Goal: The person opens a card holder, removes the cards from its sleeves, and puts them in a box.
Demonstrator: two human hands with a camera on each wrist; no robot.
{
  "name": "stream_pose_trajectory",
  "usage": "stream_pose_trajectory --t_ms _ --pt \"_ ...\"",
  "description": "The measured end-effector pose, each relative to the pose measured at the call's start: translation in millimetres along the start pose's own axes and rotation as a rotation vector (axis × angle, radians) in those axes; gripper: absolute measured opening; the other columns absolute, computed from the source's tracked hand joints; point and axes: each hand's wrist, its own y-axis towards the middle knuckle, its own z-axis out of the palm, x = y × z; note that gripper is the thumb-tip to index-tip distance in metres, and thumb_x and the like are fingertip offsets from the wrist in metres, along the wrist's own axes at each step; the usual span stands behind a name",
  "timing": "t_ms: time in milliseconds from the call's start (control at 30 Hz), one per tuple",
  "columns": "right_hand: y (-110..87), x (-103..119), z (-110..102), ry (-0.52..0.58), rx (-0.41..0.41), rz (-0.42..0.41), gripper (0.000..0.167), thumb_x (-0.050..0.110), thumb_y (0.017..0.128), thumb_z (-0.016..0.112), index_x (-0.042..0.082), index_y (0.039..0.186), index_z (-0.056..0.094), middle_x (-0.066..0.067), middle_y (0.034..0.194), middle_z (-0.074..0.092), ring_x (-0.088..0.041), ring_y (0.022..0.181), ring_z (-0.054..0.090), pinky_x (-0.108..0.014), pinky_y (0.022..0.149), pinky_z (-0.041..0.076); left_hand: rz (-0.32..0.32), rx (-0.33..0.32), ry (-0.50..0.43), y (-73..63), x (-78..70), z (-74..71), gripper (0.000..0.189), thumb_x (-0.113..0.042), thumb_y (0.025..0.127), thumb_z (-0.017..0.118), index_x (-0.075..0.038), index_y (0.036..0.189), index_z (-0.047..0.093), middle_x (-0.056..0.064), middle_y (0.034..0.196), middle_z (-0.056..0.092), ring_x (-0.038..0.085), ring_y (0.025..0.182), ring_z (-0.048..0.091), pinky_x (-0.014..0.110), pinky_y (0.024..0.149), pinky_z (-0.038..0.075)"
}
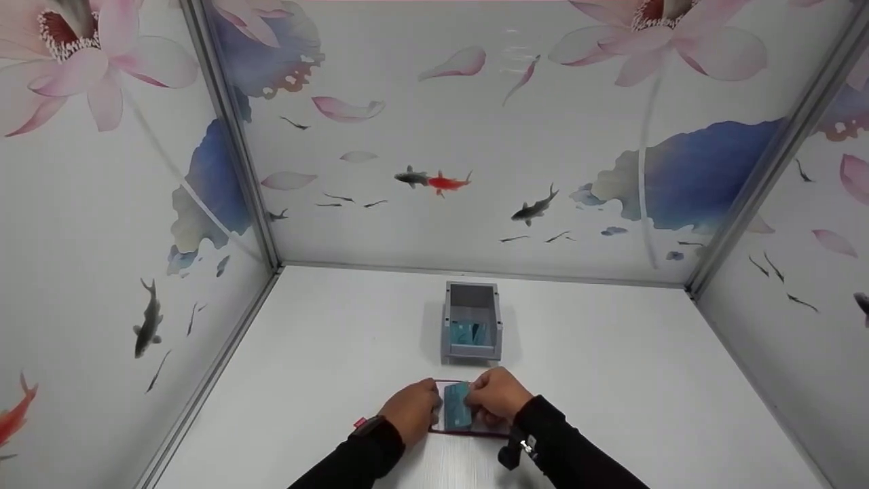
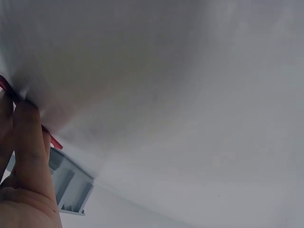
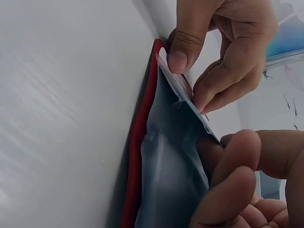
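A flat, red-edged holder (image 1: 477, 432) with a clear, creased plastic sleeve (image 3: 173, 156) lies on the white table. Over it is a teal card (image 1: 457, 407). My left hand (image 1: 413, 409) grips the holder's left edge, thumb on top in the right wrist view. At the card's right side, my right hand (image 1: 501, 395) pinches its upper edge with thumb and fingers. The right wrist view shows the right fingers (image 3: 232, 161) curled at the sleeve's edge; how far the card sits in the sleeve is hidden. From the left wrist view, only the left fingers (image 2: 31, 152) and a bit of red edge appear.
Just beyond the hands stands a grey bin (image 1: 473, 352) with several teal cards (image 1: 467, 333) inside. The white table (image 1: 339, 353) is bounded by printed panels (image 1: 421, 224) at the back and both sides, joined by metal rails (image 1: 231, 129).
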Motion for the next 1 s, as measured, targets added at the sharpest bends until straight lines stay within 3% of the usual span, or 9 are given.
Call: stream_pose_trajectory --t_ms 267,500,767,1000 --pt "-1.8 8.9 -5.1 -0.05 -0.045 -0.066 0.012 0.0 0.087 0.074 0.007 0.078 0.077 0.003 0.061 0.065 -0.01 0.052 0.061 -0.023 0.052 0.051 0.028 -0.018 0.026 -2.1 -1.3 -2.4 0.005 -0.005 0.096 0.087 -0.009 0.094 0.085 -0.003 0.101 0.072 0.01 0.09 0.07 0.029 0.085 0.062" --pt "-3.4 19.4 -10.8 -0.167 -0.088 -0.148 0.012 0.0 0.086 0.072 0.008 0.076 0.073 0.002 0.057 0.065 -0.01 0.049 0.062 -0.024 0.052 0.051 0.015 -0.007 0.044 -0.8 -2.1 -0.9 0.01 -0.005 0.097 0.086 -0.01 0.089 0.082 -0.003 0.099 0.07 0.007 0.085 0.064 0.028 0.082 0.06" --pt "-3.7 30.4 -27.4 -0.205 -0.103 -0.141 0.013 0.002 0.09 0.072 0.008 0.079 0.071 -0.001 0.063 0.066 -0.013 0.053 0.062 -0.026 0.053 0.054 0.055 -0.022 0.094 -1.4 -3.3 -0.9 0.01 -0.005 0.097 0.084 -0.01 0.089 0.082 -0.003 0.096 0.069 0.006 0.081 0.061 0.028 0.081 0.06" --pt "6.5 43.5 -51.6 -0.141 -0.158 -0.136 0.008 0.001 0.095 0.068 0.004 0.09 0.074 -0.01 0.074 0.074 -0.016 0.054 0.067 -0.03 0.053 0.055 0.076 -0.038 0.129 -0.6 -5.4 1.4 0.011 -0.003 0.096 0.084 -0.01 0.088 0.082 -0.003 0.089 0.066 0.005 0.076 0.056 0.026 0.075 0.057"
